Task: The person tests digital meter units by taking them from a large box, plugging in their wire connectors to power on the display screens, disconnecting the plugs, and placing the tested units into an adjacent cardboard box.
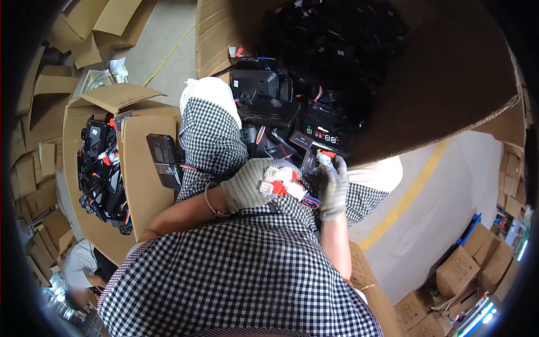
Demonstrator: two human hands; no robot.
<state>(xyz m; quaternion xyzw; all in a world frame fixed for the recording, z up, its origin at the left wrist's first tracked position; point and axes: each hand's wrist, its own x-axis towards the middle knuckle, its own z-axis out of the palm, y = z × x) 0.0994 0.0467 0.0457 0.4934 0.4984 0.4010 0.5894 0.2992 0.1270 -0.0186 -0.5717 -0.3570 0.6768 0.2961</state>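
Note:
My left hand (252,182), in a grey striped glove, is closed around a bunch of red and white wire connectors (279,184). Coloured wires (310,201) trail from them toward my right hand. My right hand (335,194), also gloved, is bent with its fingertips around another red and white connector (324,158); its grip is partly hidden. Just beyond it, a black device with a lit-looking digit panel (325,135) lies among several black devices (255,83). Another black device (163,160) with wires rests by my left thigh.
A large open carton (449,112) with black devices deep inside stands in front of me. On the left, a smaller carton (147,146) holds black parts with wires. Stacked cartons (457,269) line both sides. A yellow line (404,194) crosses the floor. Another person (81,264) is at lower left.

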